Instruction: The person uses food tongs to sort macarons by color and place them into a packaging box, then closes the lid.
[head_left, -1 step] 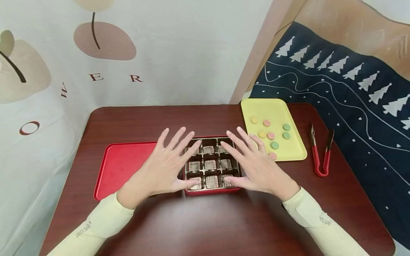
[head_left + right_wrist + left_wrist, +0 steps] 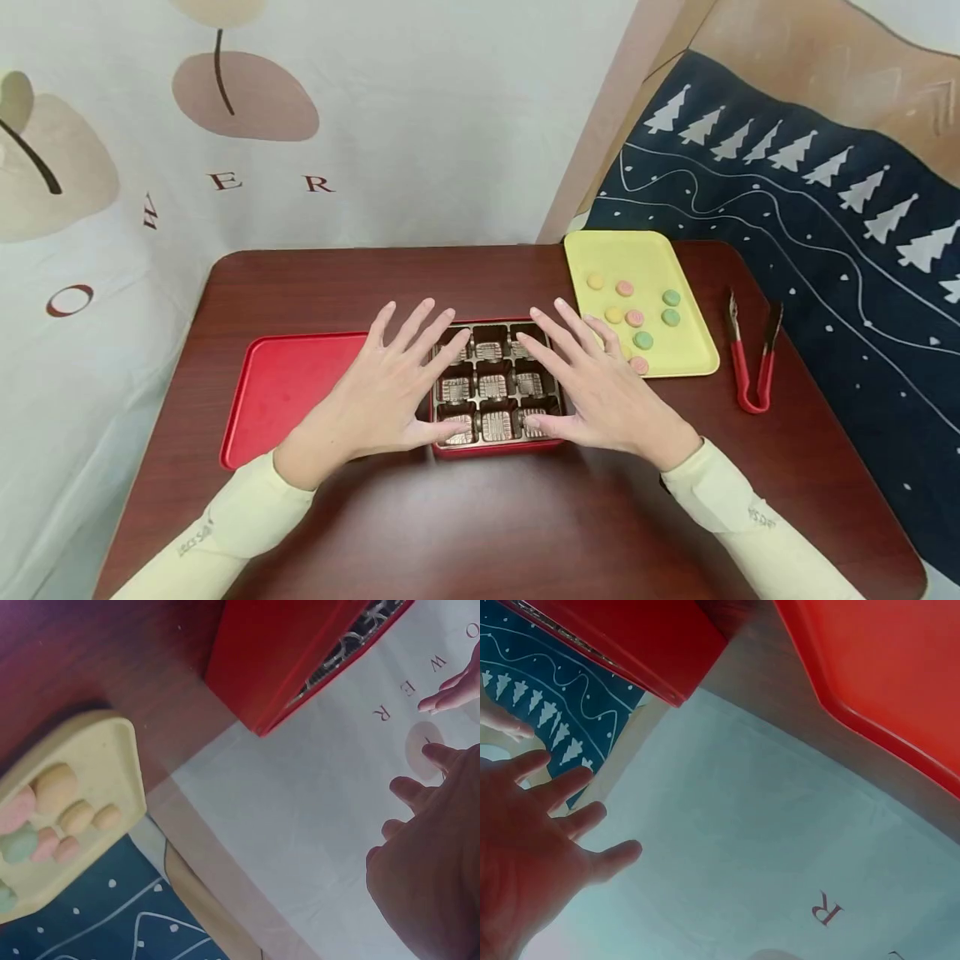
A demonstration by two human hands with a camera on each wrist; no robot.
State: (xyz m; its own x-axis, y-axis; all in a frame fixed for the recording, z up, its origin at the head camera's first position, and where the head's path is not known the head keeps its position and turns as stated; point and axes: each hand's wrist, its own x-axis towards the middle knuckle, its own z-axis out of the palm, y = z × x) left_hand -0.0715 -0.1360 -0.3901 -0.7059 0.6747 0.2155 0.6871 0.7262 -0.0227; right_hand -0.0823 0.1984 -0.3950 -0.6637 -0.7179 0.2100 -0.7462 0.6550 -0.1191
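The surface [image 2: 480,533] is dark reddish-brown and has rounded corners. On it lie a red tray [image 2: 288,392], a red box [image 2: 498,450] near the middle, a yellow tray [image 2: 686,360] and, at right, red-handled tongs [image 2: 741,383].

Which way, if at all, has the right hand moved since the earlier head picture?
No: in the head view, the right hand still overlaps the same part of the right side of the box, with no visible shift in any direction.
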